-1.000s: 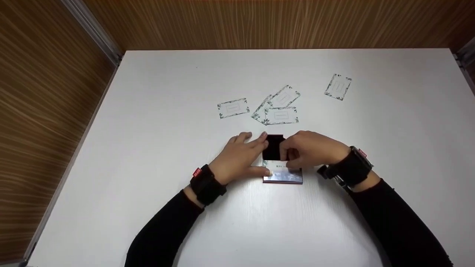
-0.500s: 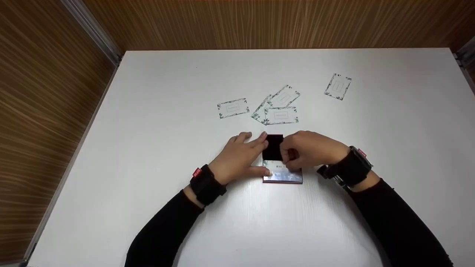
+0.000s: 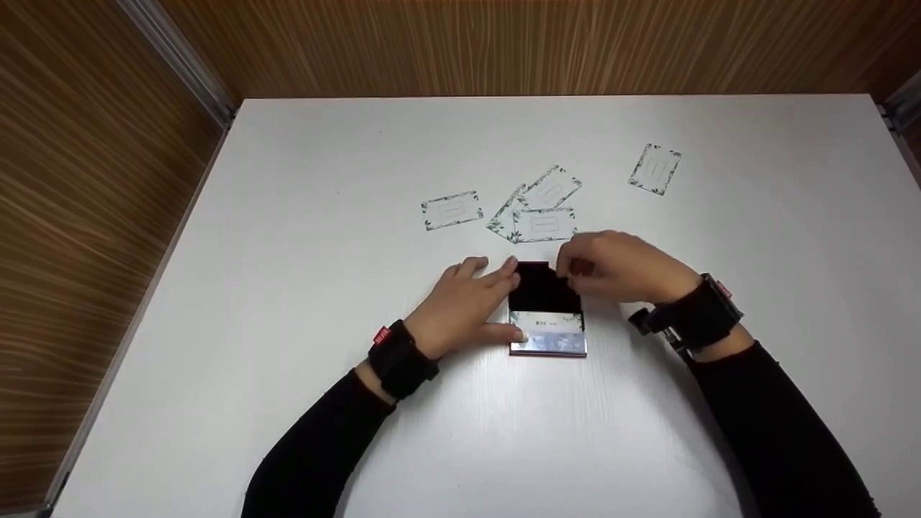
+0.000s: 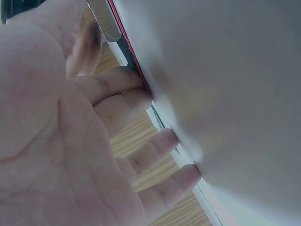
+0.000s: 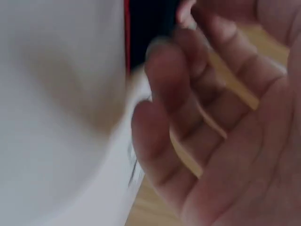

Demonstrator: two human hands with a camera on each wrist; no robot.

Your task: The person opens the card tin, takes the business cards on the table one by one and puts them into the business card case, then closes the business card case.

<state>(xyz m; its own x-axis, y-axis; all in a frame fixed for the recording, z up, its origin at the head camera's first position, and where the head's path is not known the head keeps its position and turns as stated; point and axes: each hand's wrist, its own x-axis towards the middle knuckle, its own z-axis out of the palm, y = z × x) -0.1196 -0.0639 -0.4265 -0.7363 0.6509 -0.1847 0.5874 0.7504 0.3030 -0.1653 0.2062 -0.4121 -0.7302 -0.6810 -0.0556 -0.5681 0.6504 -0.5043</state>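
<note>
A card case [image 3: 548,288] with a black inside and thin red edges lies flat on the table in the head view. A leaf-patterned card [image 3: 561,324] sits at its near end, its lower part under a shiny, see-through cover. My left hand [image 3: 464,306] rests along the case's left side, thumb on the near end and fingers fairly straight. In the left wrist view, fingertips [image 4: 141,96] touch the red edge. My right hand [image 3: 622,266] hovers at the case's far right corner, fingers loosely bent. Nothing shows between its fingers [image 5: 167,75] in the right wrist view.
Beyond the case, three leaf-bordered cards [image 3: 545,225] overlap. A single card [image 3: 452,211] lies to their left and another [image 3: 655,169] farther off at the right. Wood-grain panels [image 3: 504,47] border the white table [image 3: 324,288] at the back and left.
My right hand has come off the card and moved away and slightly right, uncovering the card's right part and more of the black inside. My left hand has stayed in place.
</note>
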